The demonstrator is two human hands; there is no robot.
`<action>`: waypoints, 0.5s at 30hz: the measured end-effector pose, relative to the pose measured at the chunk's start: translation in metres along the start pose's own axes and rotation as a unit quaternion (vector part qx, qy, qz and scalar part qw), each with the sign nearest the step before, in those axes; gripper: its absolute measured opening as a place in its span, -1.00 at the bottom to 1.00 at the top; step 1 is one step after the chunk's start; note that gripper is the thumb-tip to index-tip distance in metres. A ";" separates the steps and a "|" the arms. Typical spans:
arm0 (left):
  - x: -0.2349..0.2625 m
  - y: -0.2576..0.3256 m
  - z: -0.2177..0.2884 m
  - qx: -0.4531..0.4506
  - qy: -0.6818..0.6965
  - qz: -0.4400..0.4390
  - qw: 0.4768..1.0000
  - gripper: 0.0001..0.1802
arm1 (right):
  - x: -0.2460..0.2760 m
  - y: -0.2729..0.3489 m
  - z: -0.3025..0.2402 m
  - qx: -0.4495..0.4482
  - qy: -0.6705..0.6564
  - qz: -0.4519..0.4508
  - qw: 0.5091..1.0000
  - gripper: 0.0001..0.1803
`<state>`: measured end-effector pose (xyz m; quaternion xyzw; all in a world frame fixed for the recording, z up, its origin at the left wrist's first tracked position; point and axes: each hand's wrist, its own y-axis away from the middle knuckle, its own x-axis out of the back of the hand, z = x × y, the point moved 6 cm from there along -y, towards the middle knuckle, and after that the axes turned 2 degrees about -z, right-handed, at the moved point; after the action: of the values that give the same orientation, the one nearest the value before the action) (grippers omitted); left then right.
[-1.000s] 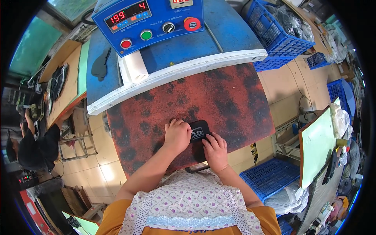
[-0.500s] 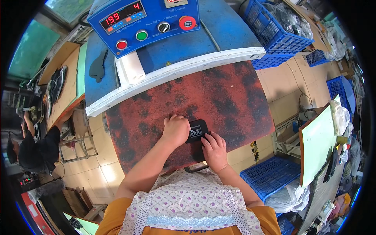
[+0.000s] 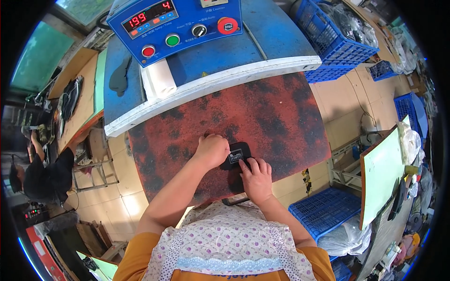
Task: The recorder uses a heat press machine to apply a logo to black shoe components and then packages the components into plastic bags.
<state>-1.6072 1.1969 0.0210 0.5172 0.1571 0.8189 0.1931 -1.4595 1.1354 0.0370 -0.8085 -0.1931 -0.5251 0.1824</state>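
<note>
Looking down from the head camera, you are pressing your left hand (image 3: pixel 212 150), fingers curled into a loose fist, onto the left edge of a small black patch (image 3: pixel 236 155) with a pale label. Your right hand (image 3: pixel 257 177) is pinning the patch's lower right edge with its fingertips (image 3: pixel 244 165), not gripping it. The patch is lying flat on the mottled red press pad (image 3: pixel 281 117), near its front edge, below the blue control panel (image 3: pixel 176 23).

Flat black, seemingly labelled piece (image 3: pixel 236 155) on mottled red pad (image 3: pixel 262 117)
</note>
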 end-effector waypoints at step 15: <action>0.017 0.012 -0.006 -0.059 0.074 0.096 0.991 -0.89 | -0.001 0.000 -0.001 -0.010 0.012 -0.010 1.000 -0.49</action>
<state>-1.6211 1.1939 0.0371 0.4554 0.0718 0.8776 0.1314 -1.4604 1.1345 0.0366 -0.8019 -0.1939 -0.5387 0.1708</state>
